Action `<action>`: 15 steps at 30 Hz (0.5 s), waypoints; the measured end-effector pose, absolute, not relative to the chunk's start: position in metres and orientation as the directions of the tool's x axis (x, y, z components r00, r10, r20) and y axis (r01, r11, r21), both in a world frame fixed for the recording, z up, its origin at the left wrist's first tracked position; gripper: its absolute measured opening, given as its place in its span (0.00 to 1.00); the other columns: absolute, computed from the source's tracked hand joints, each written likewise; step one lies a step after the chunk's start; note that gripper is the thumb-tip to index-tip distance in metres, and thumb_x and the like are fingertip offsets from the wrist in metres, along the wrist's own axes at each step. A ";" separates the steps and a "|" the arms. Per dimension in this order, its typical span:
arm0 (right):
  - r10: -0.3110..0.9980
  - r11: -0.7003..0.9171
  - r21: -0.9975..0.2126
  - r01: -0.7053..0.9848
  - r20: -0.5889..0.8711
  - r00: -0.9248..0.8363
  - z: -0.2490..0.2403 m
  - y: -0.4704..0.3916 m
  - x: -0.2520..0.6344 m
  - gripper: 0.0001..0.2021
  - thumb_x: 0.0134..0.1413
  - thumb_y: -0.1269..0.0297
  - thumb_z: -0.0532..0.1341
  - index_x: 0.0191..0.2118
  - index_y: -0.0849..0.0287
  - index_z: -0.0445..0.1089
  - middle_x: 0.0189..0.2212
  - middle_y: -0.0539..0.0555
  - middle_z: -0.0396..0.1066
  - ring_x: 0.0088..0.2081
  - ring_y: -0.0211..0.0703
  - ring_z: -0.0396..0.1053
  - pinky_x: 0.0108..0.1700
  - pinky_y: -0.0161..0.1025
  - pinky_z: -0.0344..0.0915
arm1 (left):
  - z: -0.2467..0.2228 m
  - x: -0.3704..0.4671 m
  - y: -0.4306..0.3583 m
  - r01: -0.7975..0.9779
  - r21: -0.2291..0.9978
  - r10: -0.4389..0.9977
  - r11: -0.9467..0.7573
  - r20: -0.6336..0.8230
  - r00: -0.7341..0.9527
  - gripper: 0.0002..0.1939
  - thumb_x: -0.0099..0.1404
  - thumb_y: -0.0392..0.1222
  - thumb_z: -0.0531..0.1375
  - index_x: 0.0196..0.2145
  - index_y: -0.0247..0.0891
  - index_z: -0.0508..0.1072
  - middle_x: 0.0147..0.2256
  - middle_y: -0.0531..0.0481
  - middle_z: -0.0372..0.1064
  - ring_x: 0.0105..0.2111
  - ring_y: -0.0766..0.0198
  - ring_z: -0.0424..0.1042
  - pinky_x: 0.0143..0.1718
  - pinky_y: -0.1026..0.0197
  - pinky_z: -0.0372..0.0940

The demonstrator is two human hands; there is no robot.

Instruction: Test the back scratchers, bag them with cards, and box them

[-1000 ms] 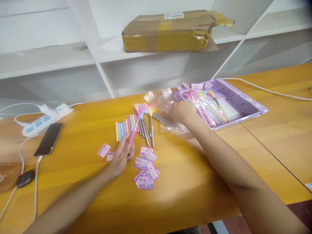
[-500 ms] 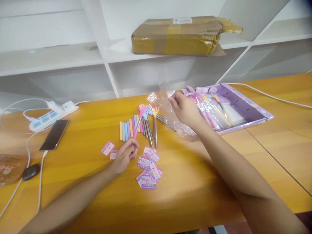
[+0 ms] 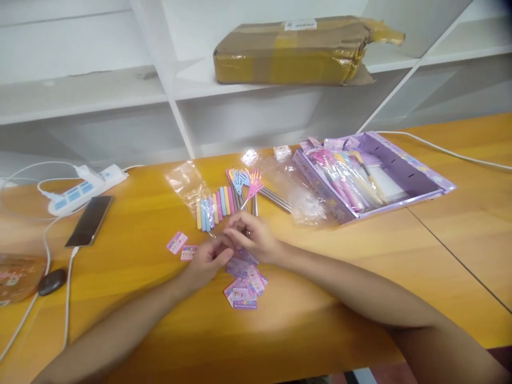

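My left hand [image 3: 208, 260] is closed at the lower end of a clear plastic bag [image 3: 188, 184], which stretches up and left over a row of pastel handles [image 3: 214, 209]. Touching it, my right hand [image 3: 256, 239] is closed around the lower part of a pink back scratcher [image 3: 255, 182]; its handle is hidden by the fingers. Behind lie more back scratchers with blue and yellow claws [image 3: 239, 180] and metal rods. Printed purple cards [image 3: 245, 297] lie partly under my right hand, and two pink cards [image 3: 176, 242] are left of my left hand.
Several clear bags [image 3: 306, 205] lie beside a purple box [image 3: 416, 170] holding wrapped back scratchers. On the left are a power strip [image 3: 90, 186], a phone [image 3: 88, 221], cables and a dark mouse-like object [image 3: 52, 281]. A taped carton [image 3: 292, 53] sits on the shelf.
My right hand has come from the bags on the right to meet my left hand. A clear bag now extends from my left hand, and the pink back scratcher has shifted right into my right hand.
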State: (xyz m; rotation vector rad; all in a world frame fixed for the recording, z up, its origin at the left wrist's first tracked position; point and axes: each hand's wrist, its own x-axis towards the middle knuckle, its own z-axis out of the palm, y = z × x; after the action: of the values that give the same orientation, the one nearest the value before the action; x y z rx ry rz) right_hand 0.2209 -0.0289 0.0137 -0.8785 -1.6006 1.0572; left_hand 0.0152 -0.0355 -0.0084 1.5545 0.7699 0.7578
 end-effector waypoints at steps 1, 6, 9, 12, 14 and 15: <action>0.903 0.364 -0.931 0.018 0.348 -0.253 0.010 -0.030 0.222 0.22 0.73 0.39 0.58 0.38 0.54 0.65 0.23 0.45 0.66 0.24 0.37 0.62 0.29 0.36 0.58 | -0.005 0.016 -0.037 0.118 0.982 0.835 -0.147 0.059 0.548 0.22 0.76 0.61 0.61 0.36 0.39 0.74 0.31 0.51 0.67 0.31 0.62 0.64 0.35 0.59 0.59; 0.940 0.279 -0.957 -0.086 0.290 -0.181 0.003 -0.026 0.224 0.21 0.74 0.39 0.56 0.40 0.53 0.63 0.23 0.44 0.61 0.23 0.37 0.58 0.27 0.37 0.56 | -0.002 0.015 -0.041 0.196 0.946 0.871 -0.256 0.138 0.472 0.17 0.79 0.53 0.59 0.35 0.40 0.76 0.31 0.52 0.67 0.31 0.62 0.65 0.36 0.59 0.60; 0.945 0.241 -0.962 -0.128 0.263 -0.197 0.002 -0.021 0.219 0.23 0.69 0.38 0.63 0.51 0.53 0.65 0.30 0.46 0.65 0.28 0.39 0.62 0.30 0.37 0.61 | -0.004 0.015 -0.042 0.212 0.946 0.856 -0.247 0.111 0.506 0.16 0.78 0.52 0.60 0.36 0.40 0.77 0.31 0.51 0.69 0.31 0.61 0.66 0.35 0.59 0.61; 0.942 0.235 -0.967 -0.101 0.252 -0.222 0.006 -0.019 0.217 0.22 0.69 0.38 0.62 0.46 0.54 0.69 0.32 0.49 0.67 0.31 0.41 0.64 0.33 0.39 0.65 | 0.000 0.017 -0.041 0.208 0.940 0.854 -0.272 0.136 0.502 0.16 0.78 0.51 0.61 0.34 0.41 0.79 0.30 0.50 0.70 0.32 0.60 0.67 0.38 0.58 0.62; 0.960 0.233 -0.968 -0.088 0.244 -0.139 0.010 -0.017 0.220 0.21 0.71 0.38 0.60 0.42 0.53 0.68 0.30 0.48 0.65 0.30 0.42 0.64 0.33 0.39 0.65 | 0.006 0.019 -0.039 0.167 0.942 0.868 -0.291 0.186 0.461 0.17 0.77 0.51 0.62 0.32 0.42 0.81 0.29 0.48 0.71 0.38 0.56 0.69 0.43 0.56 0.65; 0.967 0.243 -0.967 -0.082 0.248 -0.056 0.011 -0.015 0.222 0.21 0.72 0.39 0.58 0.41 0.53 0.67 0.29 0.48 0.64 0.30 0.42 0.63 0.33 0.39 0.65 | 0.009 0.020 -0.037 0.134 0.949 0.880 -0.287 0.205 0.428 0.17 0.76 0.51 0.63 0.31 0.42 0.81 0.30 0.47 0.71 0.41 0.54 0.70 0.45 0.55 0.66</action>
State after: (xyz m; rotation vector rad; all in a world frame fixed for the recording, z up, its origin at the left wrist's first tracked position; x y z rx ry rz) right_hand 0.2222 -0.0151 0.0114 -0.9397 -1.3088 1.1044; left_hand 0.0195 -0.0370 0.0090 1.7100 0.8871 0.9613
